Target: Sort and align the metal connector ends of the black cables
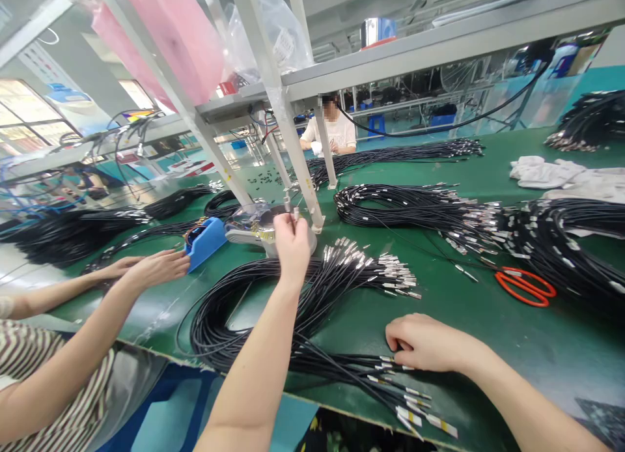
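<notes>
My left hand (291,247) reaches forward over the bench, thumb and fingers pinched on small silvery connectors (288,203) that stick up from the fingertips. Just behind it stands a grey round-based holder (251,238) with clear plastic and yellowish bits. Beneath my left forearm lies a looped bundle of black cables (219,315), its white-tagged ends (395,276) fanned to the right. My right hand (424,341) rests low at the right, fingers curled at the tip of a black cable (385,359). Other labelled cable ends (415,416) lie just below it.
Orange-handled scissors (525,287) lie right of my hands, near more cable bundles (405,208). White gloves (561,172) rest farther back. A co-worker's hands (151,269) are at the left by a blue tape dispenser (205,242). Metal shelf posts (297,146) rise ahead.
</notes>
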Demonstrator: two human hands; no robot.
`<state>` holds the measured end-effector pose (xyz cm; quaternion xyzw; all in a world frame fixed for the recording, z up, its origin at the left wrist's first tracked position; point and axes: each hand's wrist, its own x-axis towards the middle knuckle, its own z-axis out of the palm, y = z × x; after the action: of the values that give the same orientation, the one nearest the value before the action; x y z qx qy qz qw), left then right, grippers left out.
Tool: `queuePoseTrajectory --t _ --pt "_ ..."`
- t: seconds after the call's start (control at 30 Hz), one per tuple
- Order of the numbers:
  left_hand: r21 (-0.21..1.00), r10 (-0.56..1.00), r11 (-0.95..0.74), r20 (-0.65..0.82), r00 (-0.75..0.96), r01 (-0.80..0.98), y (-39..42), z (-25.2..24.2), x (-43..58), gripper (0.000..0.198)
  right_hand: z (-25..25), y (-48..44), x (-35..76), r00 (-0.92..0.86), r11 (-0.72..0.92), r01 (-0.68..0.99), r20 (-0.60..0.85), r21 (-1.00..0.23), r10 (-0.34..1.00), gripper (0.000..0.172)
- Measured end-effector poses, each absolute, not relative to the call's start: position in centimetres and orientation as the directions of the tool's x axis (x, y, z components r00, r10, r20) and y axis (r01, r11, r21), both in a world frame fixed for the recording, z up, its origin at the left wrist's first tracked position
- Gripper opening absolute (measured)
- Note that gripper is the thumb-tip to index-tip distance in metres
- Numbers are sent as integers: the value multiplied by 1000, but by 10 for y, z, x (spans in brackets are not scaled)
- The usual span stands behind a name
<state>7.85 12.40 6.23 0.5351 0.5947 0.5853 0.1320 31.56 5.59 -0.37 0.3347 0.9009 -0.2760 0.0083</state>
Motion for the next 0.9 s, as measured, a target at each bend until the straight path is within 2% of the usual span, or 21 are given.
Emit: queuePoseTrajectory --t 0.07,0.1,0.17,0.23,0.3,0.37,0.43,0.5,0.63,0.77,0.9 --pt "722 866 -154 427 -260 674 128 49 84 16 -3 52 312 -786 652 601 -195 -461 587 15" --pt "683 900 -140 390 -196 717 126 41 90 23 -2 51 311 -789 659 600 -198 -453 582 17" --pt "638 927 -154 358 -113 754 116 26 104 38 -1 48 310 -785 664 609 -212 -434 582 17" --pt "531 930 -193 368 -20 825 98 17 115 46 0 47 309 -778 666 621 -222 -414 587 16" --pt "396 922 -290 361 142 871 76 13 120 41 -2 46 309 -779 674 621 -216 -400 589 16" --pt "314 897 -416 294 329 854 53 13 120 27 -6 47 307 -787 689 609 -194 -394 585 17" --pt "304 877 -476 240 417 825 35 12 118 17 -10 49 306 -788 701 606 -162 -376 594 17" --pt "309 877 -477 227 423 823 22 10 117 14 -12 52 306 -774 696 618 -130 -365 620 17" --pt "383 861 -503 144 489 774 14 2 121 10 -8 56 310 -748 654 614 -59 -442 661 18" --pt "379 872 -447 -19 490 810 16 -8 127 23 -3 56 313 -702 563 600 -36 -569 712 22" --pt "449 886 -375 -85 456 811 18 -12 125 32 0 58 314 -709 541 541 -2 -644 706 23"
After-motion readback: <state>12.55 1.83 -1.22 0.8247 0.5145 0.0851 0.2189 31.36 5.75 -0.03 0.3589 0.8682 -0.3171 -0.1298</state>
